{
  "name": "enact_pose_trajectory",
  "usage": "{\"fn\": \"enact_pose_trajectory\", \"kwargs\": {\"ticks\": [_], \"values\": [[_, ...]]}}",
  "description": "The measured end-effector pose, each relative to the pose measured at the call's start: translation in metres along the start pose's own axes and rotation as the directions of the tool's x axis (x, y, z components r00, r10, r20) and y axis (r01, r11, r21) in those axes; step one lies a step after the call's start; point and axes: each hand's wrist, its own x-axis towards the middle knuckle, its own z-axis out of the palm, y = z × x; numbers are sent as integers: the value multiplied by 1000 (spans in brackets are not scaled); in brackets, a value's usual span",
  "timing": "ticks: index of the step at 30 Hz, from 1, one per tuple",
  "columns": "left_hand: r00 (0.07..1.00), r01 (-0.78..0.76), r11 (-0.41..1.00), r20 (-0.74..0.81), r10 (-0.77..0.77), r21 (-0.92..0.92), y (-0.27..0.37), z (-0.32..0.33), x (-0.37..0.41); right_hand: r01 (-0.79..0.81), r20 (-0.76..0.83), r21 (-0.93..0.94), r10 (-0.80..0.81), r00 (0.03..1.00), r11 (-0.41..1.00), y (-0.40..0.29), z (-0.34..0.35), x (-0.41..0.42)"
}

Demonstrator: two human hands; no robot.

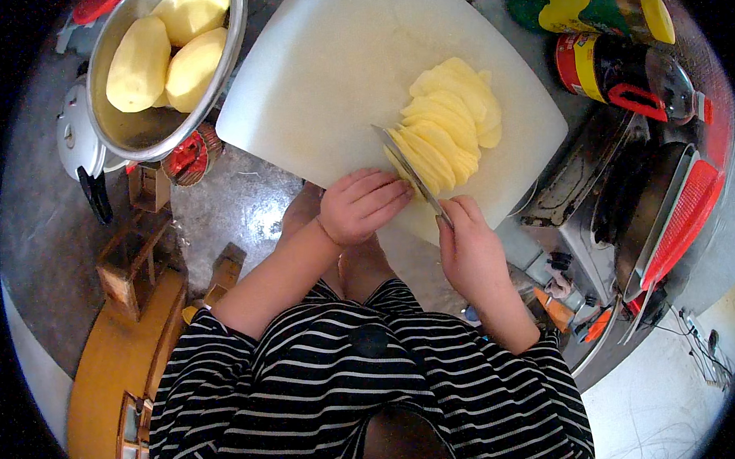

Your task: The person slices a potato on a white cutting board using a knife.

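Observation:
A fan of thin potato slices (454, 114) lies overlapped on the white cutting board (314, 92). My right hand (472, 247) grips the handle of a kitchen knife, whose blade (409, 167) is seen nearly edge-on against the near-left end of the slices. Just left of the blade, my left hand (366, 205) has its fingers together on the uncut end of the potato (395, 162). That end is mostly hidden under the fingers and behind the blade.
Several peeled potatoes (137, 64) fill a metal bowl (96, 111) left of the board. Beyond it is a lidded pot (75, 130). Bottles (629, 74), a stove (577, 240), a pan (628, 220) and a red strainer (683, 218) crowd the right. A wooden cabinet (105, 360) stands lower left.

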Motion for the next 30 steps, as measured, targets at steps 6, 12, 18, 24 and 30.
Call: {"fn": "enact_pose_trajectory", "kwargs": {"ticks": [6,12,18,24,30], "values": [[1000,12,1000,11,-12,15,1,0,-1,-44,32,33,43,999,998,-9,-12,-8],[1000,17,1000,2,-17,12,1,1,-1,-26,8,-38,27,1000,999,-17,-13,-17],[999,32,999,10,-32,15,2,1,1,-21,2,-71,21,1000,997,-14,-11,-17],[999,44,999,21,-44,17,4,0,3,-39,28,-82,41,999,996,-14,-15,-18],[999,45,999,19,-45,23,2,3,-3,-22,52,-75,26,998,997,-12,-11,-16]]}}
